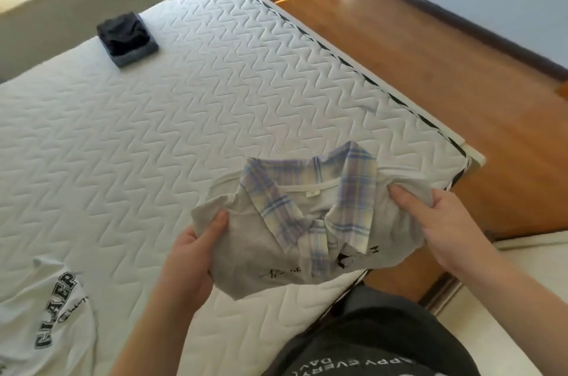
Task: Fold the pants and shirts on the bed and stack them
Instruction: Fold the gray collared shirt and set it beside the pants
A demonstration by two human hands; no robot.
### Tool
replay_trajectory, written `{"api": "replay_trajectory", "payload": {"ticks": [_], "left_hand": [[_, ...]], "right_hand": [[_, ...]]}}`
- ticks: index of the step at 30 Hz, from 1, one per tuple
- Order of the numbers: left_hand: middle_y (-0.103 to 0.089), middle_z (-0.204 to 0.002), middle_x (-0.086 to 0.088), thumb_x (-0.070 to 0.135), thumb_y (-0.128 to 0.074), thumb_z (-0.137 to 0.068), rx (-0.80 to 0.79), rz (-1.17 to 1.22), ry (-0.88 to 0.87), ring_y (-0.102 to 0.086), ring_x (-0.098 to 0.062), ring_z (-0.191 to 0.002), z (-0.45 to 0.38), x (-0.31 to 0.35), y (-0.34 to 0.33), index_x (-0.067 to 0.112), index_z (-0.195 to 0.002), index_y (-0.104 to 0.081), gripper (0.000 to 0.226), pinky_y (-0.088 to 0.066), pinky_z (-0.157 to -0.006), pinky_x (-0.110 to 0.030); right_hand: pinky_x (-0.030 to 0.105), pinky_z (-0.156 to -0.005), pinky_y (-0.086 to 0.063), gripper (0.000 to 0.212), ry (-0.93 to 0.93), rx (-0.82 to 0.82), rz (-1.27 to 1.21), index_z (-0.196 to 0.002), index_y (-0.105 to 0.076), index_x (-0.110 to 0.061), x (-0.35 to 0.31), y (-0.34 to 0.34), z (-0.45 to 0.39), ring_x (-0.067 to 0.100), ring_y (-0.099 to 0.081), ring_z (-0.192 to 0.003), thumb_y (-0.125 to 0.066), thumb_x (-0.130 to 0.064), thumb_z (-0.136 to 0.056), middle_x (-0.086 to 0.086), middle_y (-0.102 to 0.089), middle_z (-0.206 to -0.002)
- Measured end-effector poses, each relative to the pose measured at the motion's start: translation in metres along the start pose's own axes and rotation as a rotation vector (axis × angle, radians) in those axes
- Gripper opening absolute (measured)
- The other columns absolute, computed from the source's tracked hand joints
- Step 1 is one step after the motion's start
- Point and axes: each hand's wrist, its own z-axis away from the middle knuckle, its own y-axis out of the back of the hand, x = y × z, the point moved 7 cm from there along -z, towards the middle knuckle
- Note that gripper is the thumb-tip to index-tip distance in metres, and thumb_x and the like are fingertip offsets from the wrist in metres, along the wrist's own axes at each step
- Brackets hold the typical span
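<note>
Both our left hand point(196, 240) and right hand point(430, 215) pinch the grey plaid-collared shirt point(295, 222) by its shoulders above the white quilted bed point(153, 114); next we probably lay it flat for folding.

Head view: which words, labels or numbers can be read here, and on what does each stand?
"GLAEP": white shirt on the bed; script below it unreadable.
"APPY EVERY DAY", upside down, first letter cut off: the person's dark top.
Collared shirt: neck tag and black marks too small to read.
</note>
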Motion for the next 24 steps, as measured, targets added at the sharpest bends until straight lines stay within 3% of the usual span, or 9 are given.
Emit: {"api": "replay_trajectory", "payload": {"ticks": [3, 9, 13, 16, 19, 24], "left_hand": [[-0.072, -0.109, -0.02, 0.034, -0.069, -0.081, -0.091, -0.03, 0.023, -0.071, -0.032, -0.099, 0.005, 0.003, -0.018, 0.008, -0.097, -0.077, 0.031, -0.059, -0.07, -0.032], [-0.073, -0.106, -0.02, 0.038, -0.072, -0.078, -0.266, -0.108, 0.027, -0.072, -0.033, -0.098, 0.015, -0.006, -0.081, 0.01, -0.095, -0.078, 0.033, -0.059, -0.071, -0.033], [-0.073, -0.106, -0.018, 0.042, -0.074, -0.076, -0.328, -0.137, 0.026, -0.072, -0.032, -0.098, 0.017, -0.013, -0.116, 0.011, -0.093, -0.078, 0.035, -0.059, -0.071, -0.034], [-0.074, -0.104, -0.017, 0.042, -0.075, -0.077, -0.337, -0.145, 0.036, -0.073, -0.03, -0.096, 0.014, -0.013, -0.137, 0.011, -0.092, -0.078, 0.035, -0.059, -0.068, -0.031], [-0.074, -0.105, -0.015, 0.043, -0.075, -0.076, -0.352, -0.159, 0.04, -0.073, -0.028, -0.097, 0.006, -0.01, -0.156, 0.013, -0.094, -0.078, 0.035, -0.059, -0.068, -0.03], [-0.075, -0.104, -0.015, 0.04, -0.074, -0.077, -0.379, -0.207, 0.064, -0.073, -0.028, -0.096, -0.014, -0.011, -0.196, 0.013, -0.091, -0.079, 0.031, -0.059, -0.067, -0.03]], "right_hand": [[0.023, -0.053, -0.056, 0.024, 0.049, 0.048, 0.006, -0.08, -0.079, -0.02, -0.006, 0.021, 0.026, 0.023, -0.074, -0.072, -0.07, -0.041, -0.074, 0.008, -0.077, -0.083], [0.025, -0.053, -0.057, 0.022, 0.09, 0.208, -0.026, -0.079, -0.079, -0.026, -0.003, 0.058, 0.066, 0.023, -0.074, -0.072, -0.072, -0.045, -0.07, 0.006, -0.077, -0.082], [0.042, -0.069, -0.059, 0.032, 0.115, 0.307, 0.017, -0.079, -0.078, -0.024, -0.006, 0.076, 0.072, 0.024, -0.074, -0.072, -0.072, -0.053, -0.068, 0.005, -0.077, -0.081], [0.046, -0.073, -0.057, 0.032, 0.133, 0.352, 0.052, -0.077, -0.077, -0.023, -0.012, 0.09, 0.07, 0.023, -0.073, -0.071, -0.072, -0.053, -0.069, 0.004, -0.076, -0.078], [0.041, -0.072, -0.057, 0.025, 0.151, 0.368, 0.044, -0.078, -0.078, -0.029, -0.015, 0.105, 0.066, 0.021, -0.073, -0.072, -0.071, -0.052, -0.071, 0.001, -0.077, -0.079], [0.02, -0.058, -0.056, 0.023, 0.139, 0.385, -0.019, -0.084, -0.077, -0.024, -0.008, 0.136, 0.049, 0.015, -0.073, -0.073, -0.071, -0.045, -0.077, -0.002, -0.077, -0.083]]}}
